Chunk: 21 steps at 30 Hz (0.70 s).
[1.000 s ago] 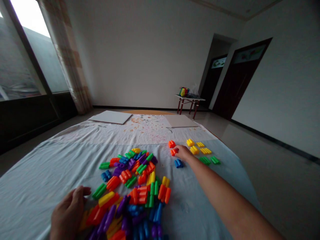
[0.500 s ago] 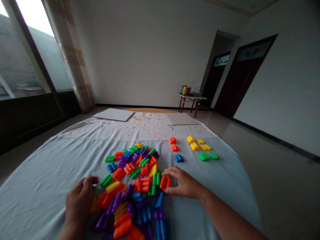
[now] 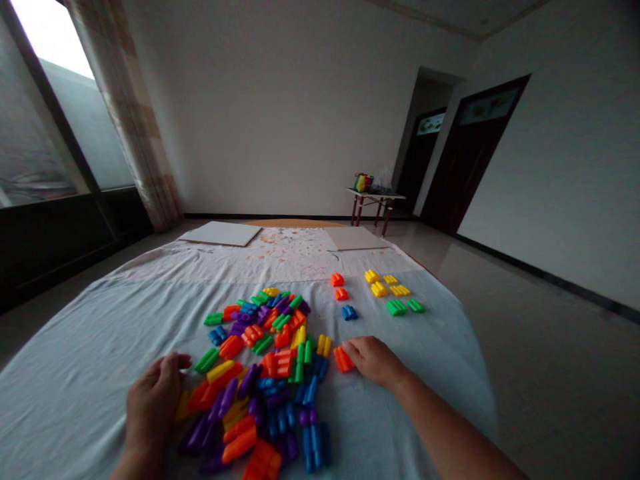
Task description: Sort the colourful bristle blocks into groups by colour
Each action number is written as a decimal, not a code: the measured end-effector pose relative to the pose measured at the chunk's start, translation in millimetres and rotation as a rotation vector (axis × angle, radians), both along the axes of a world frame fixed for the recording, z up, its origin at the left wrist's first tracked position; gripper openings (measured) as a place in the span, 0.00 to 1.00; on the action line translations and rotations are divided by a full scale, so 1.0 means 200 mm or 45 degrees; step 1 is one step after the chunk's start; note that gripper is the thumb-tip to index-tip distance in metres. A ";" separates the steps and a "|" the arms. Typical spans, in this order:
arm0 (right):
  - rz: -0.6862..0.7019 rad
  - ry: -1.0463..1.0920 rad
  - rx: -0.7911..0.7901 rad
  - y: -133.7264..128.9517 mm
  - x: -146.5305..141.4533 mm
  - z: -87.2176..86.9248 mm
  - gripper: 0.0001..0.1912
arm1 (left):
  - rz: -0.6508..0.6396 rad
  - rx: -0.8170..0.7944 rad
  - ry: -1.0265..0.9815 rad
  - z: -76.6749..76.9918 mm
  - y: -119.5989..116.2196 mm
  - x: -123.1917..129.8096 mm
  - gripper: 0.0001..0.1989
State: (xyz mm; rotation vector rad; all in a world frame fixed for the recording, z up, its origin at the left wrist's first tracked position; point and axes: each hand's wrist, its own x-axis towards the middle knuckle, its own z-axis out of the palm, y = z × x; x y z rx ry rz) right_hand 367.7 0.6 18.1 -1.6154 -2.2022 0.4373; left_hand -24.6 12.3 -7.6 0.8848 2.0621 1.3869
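An orange plastic building block [image 3: 343, 360] is in the fingers of my right hand [image 3: 373, 360], low over the cloth just right of the pile. My left hand [image 3: 153, 403] rests at the pile's left edge, loosely bent, with nothing visible in it. Closest to its fingertips is a green block [image 3: 207, 361]. Between the hands spreads a heap of purple, orange, blue, green and yellow blocks, among them a purple block [image 3: 228, 399] and a blue block [image 3: 313, 448]. A yellow block [image 3: 324, 345] lies at the heap's right side.
Sorted blocks lie at the right: two orange [image 3: 337, 280], one blue [image 3: 349, 313], several yellow [image 3: 379, 289] and two green [image 3: 397, 307]. A white board [image 3: 220, 233] and a beige board [image 3: 355, 238] lie at the cloth's far end. A small table [image 3: 375, 195] stands beyond.
My right hand has drawn the orange block rightward, away from the heap, uncovering a yellow block. My left hand stays by the heap. The view has shifted slightly.
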 end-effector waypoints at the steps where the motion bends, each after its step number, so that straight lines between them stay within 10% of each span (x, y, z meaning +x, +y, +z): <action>1: -0.029 -0.003 0.034 0.01 0.01 -0.01 0.20 | 0.002 0.001 0.001 0.00 0.00 0.00 0.14; 12: 0.299 0.306 0.011 0.01 0.09 -0.04 0.23 | 0.024 -0.036 0.004 0.02 -0.01 0.00 0.16; 21: -0.099 0.298 0.258 0.42 0.18 0.05 0.23 | -0.006 -0.094 0.073 0.04 0.00 0.00 0.18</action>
